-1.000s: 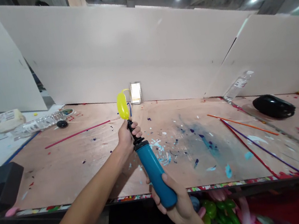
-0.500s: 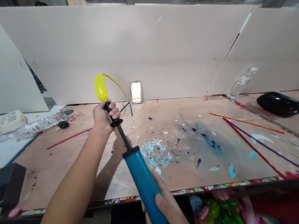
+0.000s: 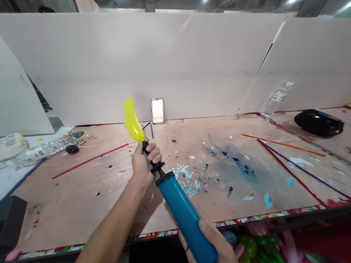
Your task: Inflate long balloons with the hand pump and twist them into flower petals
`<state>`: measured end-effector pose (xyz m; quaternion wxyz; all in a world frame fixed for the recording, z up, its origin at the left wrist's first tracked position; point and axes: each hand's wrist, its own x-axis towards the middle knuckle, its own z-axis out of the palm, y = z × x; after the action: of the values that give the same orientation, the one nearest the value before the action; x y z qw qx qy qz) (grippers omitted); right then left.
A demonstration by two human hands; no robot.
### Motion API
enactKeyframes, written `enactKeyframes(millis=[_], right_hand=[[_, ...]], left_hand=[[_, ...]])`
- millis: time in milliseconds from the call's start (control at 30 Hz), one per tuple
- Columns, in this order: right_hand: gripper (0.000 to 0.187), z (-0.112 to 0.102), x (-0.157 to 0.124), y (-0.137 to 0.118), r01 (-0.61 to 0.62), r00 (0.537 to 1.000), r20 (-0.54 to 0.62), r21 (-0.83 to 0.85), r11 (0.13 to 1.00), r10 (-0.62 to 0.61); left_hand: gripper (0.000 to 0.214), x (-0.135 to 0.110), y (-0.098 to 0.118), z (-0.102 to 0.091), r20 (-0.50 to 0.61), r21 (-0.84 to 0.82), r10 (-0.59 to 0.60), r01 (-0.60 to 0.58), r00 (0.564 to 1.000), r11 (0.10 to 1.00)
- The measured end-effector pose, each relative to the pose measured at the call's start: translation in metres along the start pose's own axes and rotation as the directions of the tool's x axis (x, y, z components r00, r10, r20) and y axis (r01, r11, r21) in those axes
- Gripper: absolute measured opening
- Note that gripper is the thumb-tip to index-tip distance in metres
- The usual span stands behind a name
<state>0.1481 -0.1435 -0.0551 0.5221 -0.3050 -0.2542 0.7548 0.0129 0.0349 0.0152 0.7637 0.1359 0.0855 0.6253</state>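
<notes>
A blue hand balloon pump (image 3: pixel 186 218) slants up across the table's front edge. My right hand (image 3: pixel 218 249) is wrapped round the lower part of its barrel. Up at the black nozzle end, my left hand (image 3: pixel 145 163) is closed round the pump's handle, thumb near the tip. From that tip rises a yellow balloon (image 3: pixel 131 118), its inflated part short, plump and slightly curved. The balloon's neck is partly hidden by my left fingers. Little of the pump's rod shows between the handle and the barrel.
Orange, red and purple uninflated balloons (image 3: pixel 284 145) lie at the right near a glossy black object (image 3: pixel 319 123). Clear plastic bottles (image 3: pixel 277 99) lie left and right. A dark box (image 3: pixel 3 223) stands at the left edge. White boards (image 3: pixel 150 55) close off the back.
The pump's rod has slid into the barrel as my left hand came down and right. The yellow balloon's inflated part is longer, and its thin tail no longer shows.
</notes>
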Motion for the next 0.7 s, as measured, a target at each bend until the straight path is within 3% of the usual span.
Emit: enactKeyframes(millis=[100,267,467,567,700], right_hand=[[0.054,-0.002,0.011,0.003,0.024,0.999,0.02,0.023,0.999,-0.025],[0.043,-0.004,0.016,0.01,0.033,0.995,0.1,-0.025,0.999,-0.031],[0.078,0.001,0.007,0.02,0.008,0.994,0.105,-0.143,0.99,0.008],[0.095,-0.003,-0.007,0.042,-0.036,0.999,0.019,-0.155,0.987,0.039],[0.113,-0.01,-0.024,0.069,-0.006,0.997,-0.074,-0.167,0.986,-0.007]], left_hand=[[0.016,-0.005,-0.013,-0.008,0.027,-0.015,-0.048,0.048,0.998,0.999],[0.019,0.001,-0.009,-0.015,0.008,0.057,-0.074,0.073,0.997,0.996],[0.02,0.012,0.017,-0.004,-0.045,0.165,-0.033,0.04,0.998,0.986],[0.02,0.025,0.045,0.01,-0.043,0.207,0.016,-0.007,0.999,0.978],[0.019,0.031,0.072,0.023,-0.044,0.241,0.056,-0.044,0.997,0.97]])
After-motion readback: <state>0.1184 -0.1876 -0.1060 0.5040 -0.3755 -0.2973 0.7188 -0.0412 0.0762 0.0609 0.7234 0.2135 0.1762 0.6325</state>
